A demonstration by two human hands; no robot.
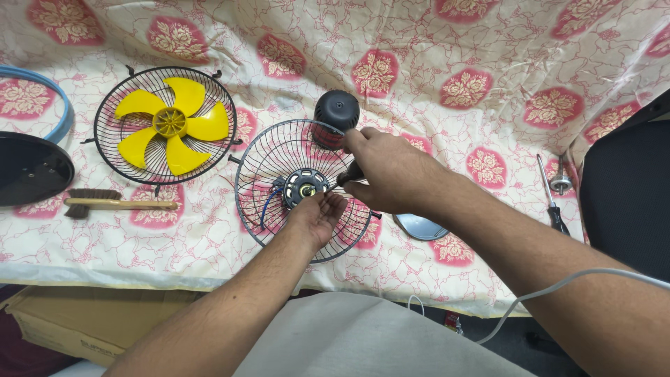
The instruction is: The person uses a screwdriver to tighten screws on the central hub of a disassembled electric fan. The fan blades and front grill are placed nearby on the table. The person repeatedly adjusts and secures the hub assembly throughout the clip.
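Nearest me, my 2 forearms run up from the lower edge. My left hand (317, 215) lies palm up with the fingers loosely extended, gripping nothing, its fingertips at the hub of the wire fan guard (269, 167). That guard lies flat on the flowered cloth (433, 42), directly under both hands. At its centre, just beyond my left fingertips, sits the fan motor (304, 186), round and dark with a pale face and a brass-coloured middle; a blue wire curls off its left side.

My right hand (389, 173) is just right of the motor, curled around a dark handle-like tool (349, 173) whose tip points at the motor. What kind of tool, I cannot tell.

Just past my right knuckles stands the black motor housing (336, 112), domed, touching the guard's far rim.

Right of my right wrist, a small round mirror-like disc (419, 227) peeks out. Further right lies a screwdriver (551, 195) with a black handle.

Well left of my left hand: a wooden brush (115, 203), and beyond it a 2nd wire guard (105, 122) holding the yellow fan blade (171, 124). At the far left edge, a black round base (28, 171).
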